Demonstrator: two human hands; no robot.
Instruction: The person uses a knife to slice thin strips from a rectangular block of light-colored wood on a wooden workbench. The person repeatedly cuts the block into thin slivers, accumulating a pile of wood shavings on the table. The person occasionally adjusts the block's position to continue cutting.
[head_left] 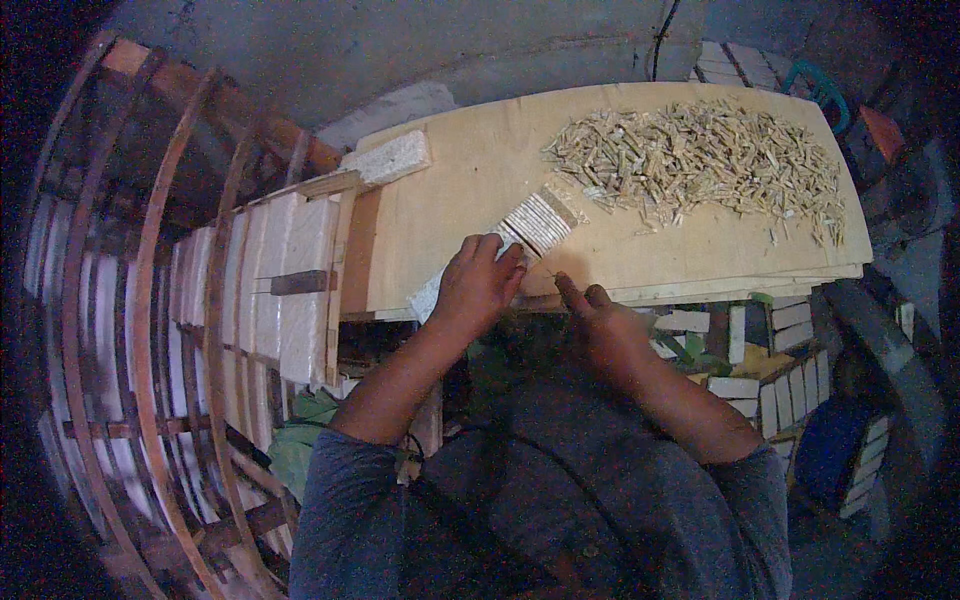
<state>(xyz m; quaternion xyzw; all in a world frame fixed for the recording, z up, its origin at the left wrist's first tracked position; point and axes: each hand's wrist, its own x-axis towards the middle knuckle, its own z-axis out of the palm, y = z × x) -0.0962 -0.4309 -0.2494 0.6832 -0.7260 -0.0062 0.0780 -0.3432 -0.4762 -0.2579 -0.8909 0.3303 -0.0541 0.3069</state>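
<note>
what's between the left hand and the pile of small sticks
A row of narrow pale strips lies between them, seen in the head view.

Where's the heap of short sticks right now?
In the head view, the heap of short sticks lies on the far right part of the pale board, beyond the right hand.

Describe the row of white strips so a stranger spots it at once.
Find the pale board. Near its middle, just beyond the left hand, sits the row. Its strips lie neatly side by side, unlike the jumbled heap to its right.
</note>
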